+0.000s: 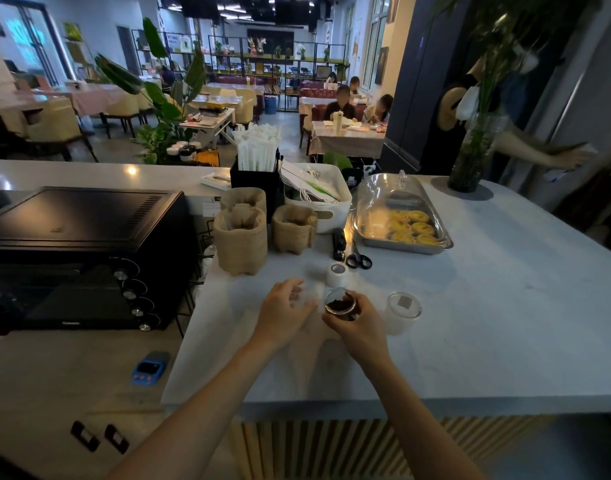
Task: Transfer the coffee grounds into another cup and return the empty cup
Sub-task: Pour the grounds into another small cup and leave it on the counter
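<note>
Fingers (pixel 335 320) of right hand (pixel 361 327) wrapped around glass (pixel 340 304) of dark grounds, held just above counter (pixel 504 306). Left hand (pixel 283 313) loosely curled beside it, gripping nothing clearly visible. 2 white cups near: one (pixel 403 311) right, one (pixel 337 274) behind.

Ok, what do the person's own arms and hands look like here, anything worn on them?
Both forearms are bare up to the frame edge: no sleeves in view. The left hand and right hand show no gloves, rings, watch or bracelet that I can make out.
</note>
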The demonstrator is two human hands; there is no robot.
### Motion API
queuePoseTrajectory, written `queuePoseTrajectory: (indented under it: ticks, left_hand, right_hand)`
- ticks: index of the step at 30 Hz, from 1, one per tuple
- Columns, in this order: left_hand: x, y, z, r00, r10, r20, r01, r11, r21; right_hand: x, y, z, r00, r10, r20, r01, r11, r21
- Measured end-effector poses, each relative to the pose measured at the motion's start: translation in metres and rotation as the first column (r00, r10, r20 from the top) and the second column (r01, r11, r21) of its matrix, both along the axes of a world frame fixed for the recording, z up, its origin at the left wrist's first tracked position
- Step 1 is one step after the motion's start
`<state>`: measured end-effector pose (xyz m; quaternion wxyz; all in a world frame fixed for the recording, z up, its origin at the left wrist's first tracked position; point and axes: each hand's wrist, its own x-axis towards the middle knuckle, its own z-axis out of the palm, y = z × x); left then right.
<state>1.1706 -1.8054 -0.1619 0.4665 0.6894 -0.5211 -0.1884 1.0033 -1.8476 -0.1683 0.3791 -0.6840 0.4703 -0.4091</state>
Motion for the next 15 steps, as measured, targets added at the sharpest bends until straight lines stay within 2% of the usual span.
queuePoseTrajectory:
  ticks: [4, 9, 15]
  left_hand:
    - [-0.001, -0.002, 0.010, 0.992, -0.004, -0.123, -0.002, 0.999, -0.044]
    - [-0.010, -0.004, 0.013, 0.921, 0.043, -0.388, -0.066, 0.997, -0.048]
    - [-0.015, -0.002, 0.006, 0.915, -0.064, -0.397, 0.037, 0.997, -0.074]
  right_hand:
    - [0.002, 0.001, 0.002, 1.000, 0.011, 0.021, -0.011, 0.999, 0.042]
    - [0.005, 0.004, 0.002, 0.998, 0.052, 0.033, -0.054, 0.996, 0.077]
    - [0.007, 0.003, 0.000, 0.993, 0.074, 0.095, -0.083, 0.992, 0.093]
